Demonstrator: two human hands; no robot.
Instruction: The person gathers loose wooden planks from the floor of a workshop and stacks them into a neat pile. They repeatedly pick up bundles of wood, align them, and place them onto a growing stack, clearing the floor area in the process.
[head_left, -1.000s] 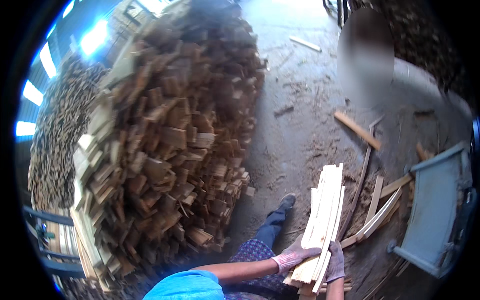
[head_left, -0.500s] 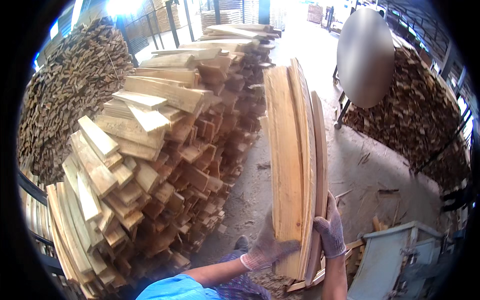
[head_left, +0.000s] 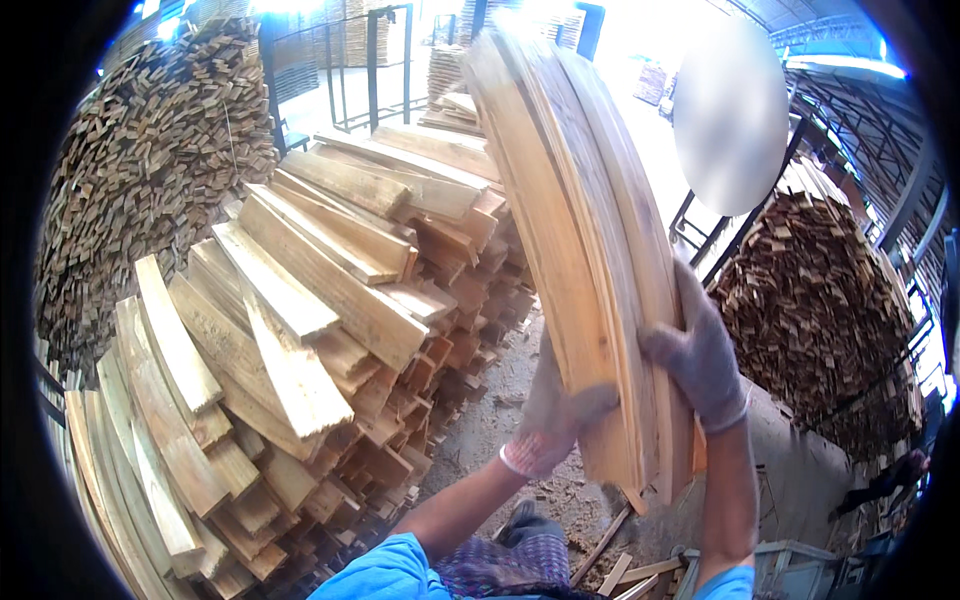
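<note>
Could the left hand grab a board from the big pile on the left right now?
Probably not: the left hand is busy holding the bundle with the right hand. Nothing seems to cover the top of the pile, but that hand would likely have to let go first.

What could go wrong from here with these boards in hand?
No strap shows around the boards, so one might slip out between the left hand and the right hand. Both hands grip low, leaving a long upper part that could tip. The pile is uneven on top, so a bump might make it shift.
</note>
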